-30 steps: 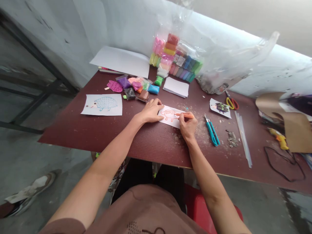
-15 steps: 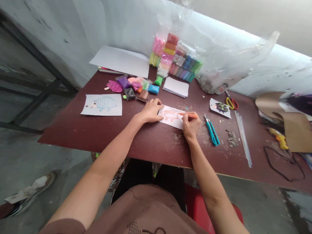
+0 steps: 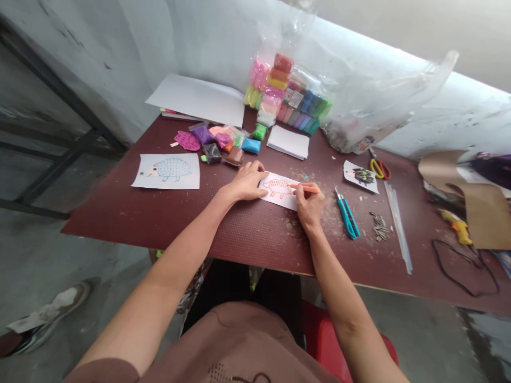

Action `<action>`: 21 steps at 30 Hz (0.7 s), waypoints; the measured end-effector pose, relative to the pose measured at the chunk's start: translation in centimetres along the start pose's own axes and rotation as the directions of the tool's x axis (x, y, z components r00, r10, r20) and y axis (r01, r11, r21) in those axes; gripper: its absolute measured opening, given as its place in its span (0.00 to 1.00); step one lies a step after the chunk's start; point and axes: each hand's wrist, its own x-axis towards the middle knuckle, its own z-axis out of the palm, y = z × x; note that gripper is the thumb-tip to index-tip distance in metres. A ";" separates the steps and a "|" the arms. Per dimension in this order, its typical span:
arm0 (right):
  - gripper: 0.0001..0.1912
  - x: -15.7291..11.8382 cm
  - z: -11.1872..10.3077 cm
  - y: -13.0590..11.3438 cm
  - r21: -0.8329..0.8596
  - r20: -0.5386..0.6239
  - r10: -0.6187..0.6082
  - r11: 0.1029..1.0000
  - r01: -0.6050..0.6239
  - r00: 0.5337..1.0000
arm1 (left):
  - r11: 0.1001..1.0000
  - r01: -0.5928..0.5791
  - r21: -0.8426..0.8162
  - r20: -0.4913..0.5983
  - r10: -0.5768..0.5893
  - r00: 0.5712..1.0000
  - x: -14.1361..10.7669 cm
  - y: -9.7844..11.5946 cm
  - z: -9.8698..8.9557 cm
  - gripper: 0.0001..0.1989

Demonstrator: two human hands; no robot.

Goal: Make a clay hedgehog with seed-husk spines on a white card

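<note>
From the head view, the left hand (image 3: 246, 182) lay flat and open, its fingertips pinning the left end of a white paper slip (image 3: 280, 192) bearing an orange hedgehog outline, apparently to stop it sliding on the maroon table (image 3: 120, 213). The right hand (image 3: 310, 205) was clamped around an orange pen (image 3: 307, 187), its tip at the outline. A blue-drawn hedgehog sheet (image 3: 165, 172) lay to the left, perhaps as a model.

Passage for both hands runs along the maroon tabletop (image 3: 159, 218) toward its near edge. Rearward, clay packets (image 3: 235, 156) obstruct the left hand (image 3: 247, 182); rightward, teal-handled cutters (image 3: 348, 218) lie beyond the right hand (image 3: 310, 207).
</note>
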 end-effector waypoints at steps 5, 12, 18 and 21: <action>0.12 -0.1 0.0 -0.1 0.001 -0.023 0.004 1.000 -0.004 1.000 | 1.000 -0.005 0.001 0.003 0.005 1.000 -0.1 0.0 -0.1 0.27; 0.12 -0.2 0.0 -0.4 -0.016 -0.027 0.009 1.000 -0.009 1.000 | 1.000 -0.008 -0.007 0.002 0.008 1.000 -0.1 0.0 -0.2 0.27; 0.12 -0.2 -0.1 -0.5 0.006 -0.017 0.014 1.000 -0.014 1.000 | 1.000 -0.004 -0.011 -0.004 0.004 1.000 -0.1 0.0 -0.1 0.26; 0.12 -0.2 -0.2 -0.6 -0.017 -0.050 0.021 1.000 -0.021 0.999 | 1.000 0.001 -0.012 0.006 -0.001 1.000 -0.1 0.1 -0.2 0.28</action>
